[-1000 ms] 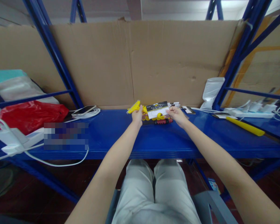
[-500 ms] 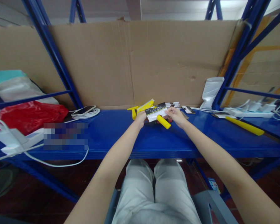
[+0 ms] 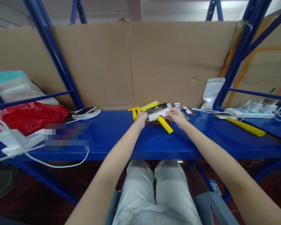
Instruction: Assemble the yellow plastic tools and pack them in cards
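The black-and-white card (image 3: 157,112) is held crosswise over the blue shelf (image 3: 112,128) — gripped at opposite ends by left hand (image 3: 141,118) and right hand (image 3: 176,115); the yellow handle (image 3: 165,125) is angled bodyward, nearer the right hand.

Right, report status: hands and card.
Left hand at black-and-white printed card's left end. Right hand pinching its right end. Yellow handle jutting nearside. Yellow pieces close beyond.

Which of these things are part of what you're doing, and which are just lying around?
Seemingly in use:
black-and-white card, between left hand and right hand
yellow handle, jutting below the card

Seemingly just lying about:
red bag
phone
white pouch
power strip at right
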{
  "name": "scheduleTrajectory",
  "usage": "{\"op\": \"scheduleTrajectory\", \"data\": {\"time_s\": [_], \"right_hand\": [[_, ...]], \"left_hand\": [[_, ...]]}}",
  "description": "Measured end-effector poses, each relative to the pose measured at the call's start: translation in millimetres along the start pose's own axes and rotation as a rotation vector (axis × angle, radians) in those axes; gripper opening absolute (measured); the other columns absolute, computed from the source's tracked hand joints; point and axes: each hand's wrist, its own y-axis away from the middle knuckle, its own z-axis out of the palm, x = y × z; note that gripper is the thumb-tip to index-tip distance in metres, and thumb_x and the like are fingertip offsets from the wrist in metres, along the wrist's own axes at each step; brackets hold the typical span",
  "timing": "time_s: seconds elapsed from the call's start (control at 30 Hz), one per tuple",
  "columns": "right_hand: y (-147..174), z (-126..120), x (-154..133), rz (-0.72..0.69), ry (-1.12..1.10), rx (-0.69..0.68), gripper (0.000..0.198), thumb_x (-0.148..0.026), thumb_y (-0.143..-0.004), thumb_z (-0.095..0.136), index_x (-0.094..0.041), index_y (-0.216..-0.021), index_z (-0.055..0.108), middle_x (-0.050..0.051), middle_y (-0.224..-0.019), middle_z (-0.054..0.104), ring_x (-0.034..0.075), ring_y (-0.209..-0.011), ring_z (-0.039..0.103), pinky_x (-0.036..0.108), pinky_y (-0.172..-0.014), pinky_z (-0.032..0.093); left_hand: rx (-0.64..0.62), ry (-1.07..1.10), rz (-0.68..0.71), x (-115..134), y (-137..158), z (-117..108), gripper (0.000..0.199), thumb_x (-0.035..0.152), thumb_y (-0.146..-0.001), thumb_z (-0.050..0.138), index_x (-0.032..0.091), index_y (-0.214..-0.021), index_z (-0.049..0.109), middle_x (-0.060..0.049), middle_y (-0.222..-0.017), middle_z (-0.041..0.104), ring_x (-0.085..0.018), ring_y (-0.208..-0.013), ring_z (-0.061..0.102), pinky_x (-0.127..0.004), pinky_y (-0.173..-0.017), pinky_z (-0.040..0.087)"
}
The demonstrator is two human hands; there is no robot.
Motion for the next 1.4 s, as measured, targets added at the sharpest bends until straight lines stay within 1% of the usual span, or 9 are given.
{"op": "scheduleTrajectory", "data": {"time_s": [0.17, 0.37, 0.53, 0.7, 0.8, 0.97, 1.13, 1.23, 1.4], "right_hand": [[-1, -2, 1, 0.009, -0.014, 0.031, 0.039, -0.042, -0.070, 0.085, -0.023, -0.070, 0.051, 0.000, -0.073, 0.073, 0.016, -0.068, 0.072, 0.031, -0.072, 0.060], [-2, -4, 0, 0.027, 0.010, 0.065, 0.035, -0.037, -0.076, 0.080, -0.024, -0.070, 0.048, 0.000, -0.068, 0.071, 0.018, -0.069, 0.073, 0.033, -0.072, 0.061], [-1, -4, -1, 0.018, 0.010, 0.070, 0.034, -0.038, -0.075, 0.081, -0.025, -0.069, 0.050, -0.001, -0.066, 0.072, 0.019, -0.064, 0.072, 0.035, -0.070, 0.063], [0, -4, -2, 0.015, 0.014, 0.084, 0.038, -0.042, -0.071, 0.084, -0.025, -0.067, 0.050, -0.001, -0.065, 0.072, 0.019, -0.062, 0.071, 0.037, -0.070, 0.064], [1, -3, -3, 0.022, 0.013, 0.091, 0.036, -0.039, -0.073, 0.083, -0.025, -0.067, 0.050, -0.002, -0.065, 0.070, 0.018, -0.060, 0.070, 0.037, -0.071, 0.063], [1, -4, -3, 0.031, 0.008, 0.101, 0.032, -0.032, -0.075, 0.081, -0.024, -0.067, 0.051, -0.003, -0.064, 0.067, 0.015, -0.060, 0.067, 0.035, -0.073, 0.062], [-2, -6, 0, 0.010, 0.023, 0.099, 0.030, -0.033, -0.073, 0.082, -0.022, -0.068, 0.054, -0.002, -0.067, 0.066, 0.015, -0.062, 0.066, 0.034, -0.073, 0.061], [-4, -6, 2, -0.008, 0.056, 0.102, 0.030, -0.039, -0.070, 0.082, -0.022, -0.071, 0.057, 0.000, -0.074, 0.068, 0.015, -0.065, 0.066, 0.033, -0.070, 0.059], [-3, -7, 3, -0.092, 0.259, 0.164, 0.032, -0.046, -0.070, 0.080, -0.023, -0.082, 0.061, 0.002, -0.075, 0.064, 0.016, -0.063, 0.060, 0.031, -0.059, 0.051]], "left_hand": [[-0.023, 0.047, -0.039, 4, 3, 0, 0.014, 0.016, -0.085, 0.064, 0.020, -0.072, 0.066, -0.004, -0.069, 0.071, -0.012, -0.055, 0.063, -0.019, -0.047, 0.043], [-0.111, 0.030, -0.102, 1, 3, 0, 0.018, 0.041, -0.087, 0.067, 0.024, -0.087, 0.068, -0.009, -0.081, 0.075, -0.022, -0.074, 0.070, -0.030, -0.062, 0.053], [-0.103, -0.025, -0.100, -2, 2, 0, 0.016, 0.033, -0.093, 0.057, 0.025, -0.086, 0.069, -0.007, -0.078, 0.073, -0.021, -0.076, 0.070, -0.030, -0.065, 0.054], [-0.078, -0.012, -0.098, -3, 1, 0, 0.012, 0.023, -0.088, 0.059, 0.026, -0.087, 0.071, -0.006, -0.077, 0.073, -0.020, -0.073, 0.070, -0.026, -0.057, 0.053], [-0.087, 0.020, -0.106, -2, 1, 0, 0.011, 0.030, -0.089, 0.061, 0.025, -0.089, 0.071, -0.007, -0.082, 0.074, -0.021, -0.074, 0.071, -0.026, -0.055, 0.053], [-0.104, 0.105, -0.076, -1, 0, 0, 0.027, 0.048, -0.087, 0.068, 0.023, -0.093, 0.071, -0.011, -0.087, 0.076, -0.024, -0.085, 0.074, -0.030, -0.065, 0.058], [-0.129, 0.012, -0.013, -6, -1, -1, 0.018, 0.023, -0.074, 0.082, 0.017, -0.089, 0.074, -0.013, -0.086, 0.075, -0.024, -0.080, 0.074, -0.031, -0.066, 0.060], [-0.128, -0.107, 0.048, -8, -3, -3, 0.015, 0.005, -0.069, 0.078, 0.016, -0.079, 0.074, -0.009, -0.078, 0.073, -0.020, -0.071, 0.072, -0.030, -0.066, 0.060], [-0.021, -0.192, 0.130, -8, -6, -4, 0.023, -0.006, -0.069, 0.068, 0.017, -0.068, 0.072, -0.005, -0.069, 0.069, -0.016, -0.066, 0.069, -0.030, -0.070, 0.060]]}}
